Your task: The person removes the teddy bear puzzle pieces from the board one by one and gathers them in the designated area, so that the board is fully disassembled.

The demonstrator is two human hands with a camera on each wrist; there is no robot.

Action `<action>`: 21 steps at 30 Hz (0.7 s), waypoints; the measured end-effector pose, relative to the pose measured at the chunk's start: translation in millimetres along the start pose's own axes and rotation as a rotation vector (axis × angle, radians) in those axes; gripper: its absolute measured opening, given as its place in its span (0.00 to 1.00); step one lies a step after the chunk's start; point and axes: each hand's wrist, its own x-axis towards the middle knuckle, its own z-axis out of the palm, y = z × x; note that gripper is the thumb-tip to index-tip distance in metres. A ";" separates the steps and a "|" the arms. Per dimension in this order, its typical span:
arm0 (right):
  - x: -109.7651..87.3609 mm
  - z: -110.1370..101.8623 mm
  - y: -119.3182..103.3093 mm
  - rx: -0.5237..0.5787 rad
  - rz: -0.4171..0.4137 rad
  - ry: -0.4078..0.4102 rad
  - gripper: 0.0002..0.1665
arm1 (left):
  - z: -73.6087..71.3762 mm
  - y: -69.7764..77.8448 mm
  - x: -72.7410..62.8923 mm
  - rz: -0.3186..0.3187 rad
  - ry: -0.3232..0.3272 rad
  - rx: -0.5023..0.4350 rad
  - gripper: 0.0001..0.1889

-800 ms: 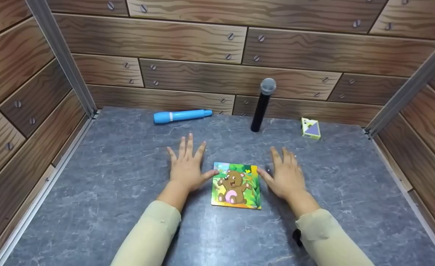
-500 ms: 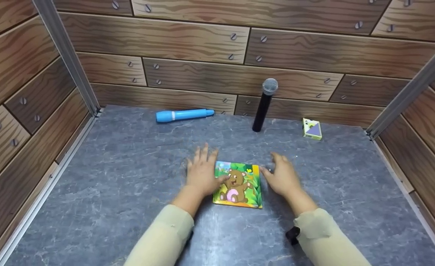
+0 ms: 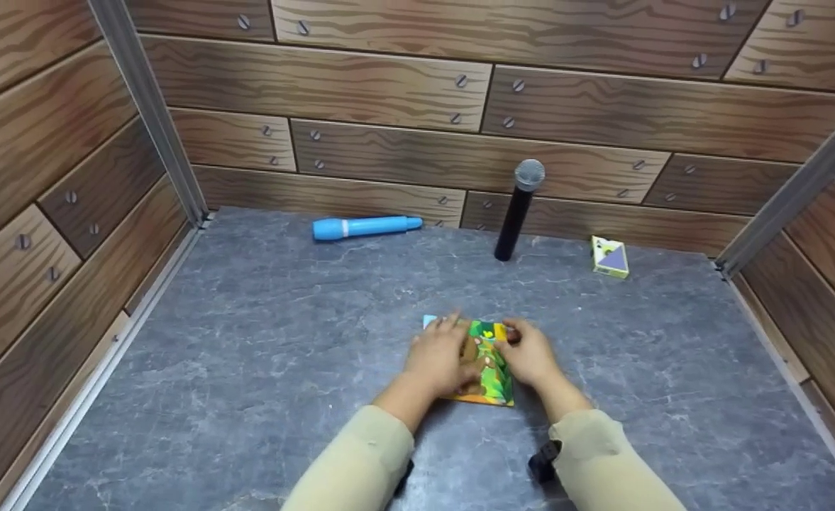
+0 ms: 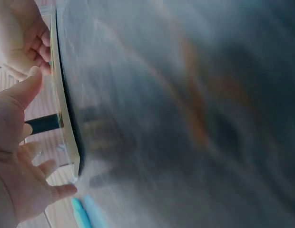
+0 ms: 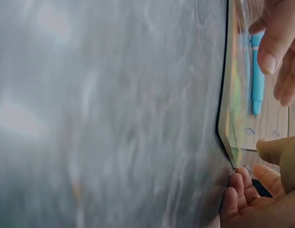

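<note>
Head view: a picture puzzle board (image 3: 491,369), printed with a cartoon bear, lies flat near the middle of the grey bench (image 3: 247,341), flanked by the left hand (image 3: 440,358) and the right hand (image 3: 531,358). The left hand is laid over the board's left half, its fingers relaxed; the right hand's fingers are curled at the right edge. A blue marker (image 3: 364,227), an upright microphone (image 3: 516,213) and a small card box (image 3: 609,257) are set well apart along the back wall.

Left wrist view: the board (image 4: 62,114) is shown edge-on as a thin, stiff slab, the left hand (image 4: 19,166) spread beside it.

Right wrist view: the board (image 5: 231,95) is seen flush with the bench, the right hand's fingers (image 5: 238,190) bent against its corner. It is judged light, rigid and hard to lift flat; an edge is best pried up first, then pinched on both sides.
</note>
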 end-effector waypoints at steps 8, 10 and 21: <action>-0.7 -2.8 3.9 -0.025 0.029 -0.040 0.27 | 8.7 8.0 3.7 -0.053 -0.156 0.020 0.36; -0.9 -3.9 3.8 -0.036 0.032 -0.034 0.27 | 8.0 9.2 3.4 -0.046 -0.176 -0.012 0.37; 2.3 -4.1 1.9 -0.047 0.039 -0.049 0.28 | 11.8 8.8 -0.4 -0.082 -0.228 -0.094 0.38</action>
